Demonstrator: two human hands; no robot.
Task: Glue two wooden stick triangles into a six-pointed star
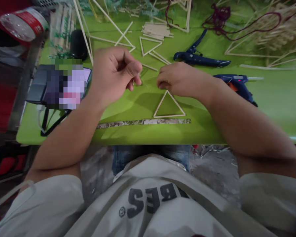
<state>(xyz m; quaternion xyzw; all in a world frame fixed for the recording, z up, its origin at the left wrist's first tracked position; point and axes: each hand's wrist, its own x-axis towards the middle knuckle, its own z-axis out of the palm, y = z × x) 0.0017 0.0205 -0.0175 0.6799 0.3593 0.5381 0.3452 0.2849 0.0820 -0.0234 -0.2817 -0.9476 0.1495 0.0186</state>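
My left hand (119,72) is raised over the green table, thumb and fingers pinched together; what they hold, if anything, is too small to make out. To its right, my right hand (176,78) hovers low with its fingers curled down and their tips partly hidden. Just below those fingers lies a triangle of thin wooden sticks (169,116), its top corner close to them. A narrow mottled strip (162,121) runs along the table's front edge under the triangle. Beyond my hands lie a smaller stick triangle (141,46) and some loose sticks (160,56).
Dark blue cutting pliers (192,58) and a blue glue gun (239,82) lie to the right. Behind are a stick pile (156,30), dark red cord (219,19) and stick frames (281,39). Leftward are a phone (87,74), black mouse (78,44) and bottle (24,24).
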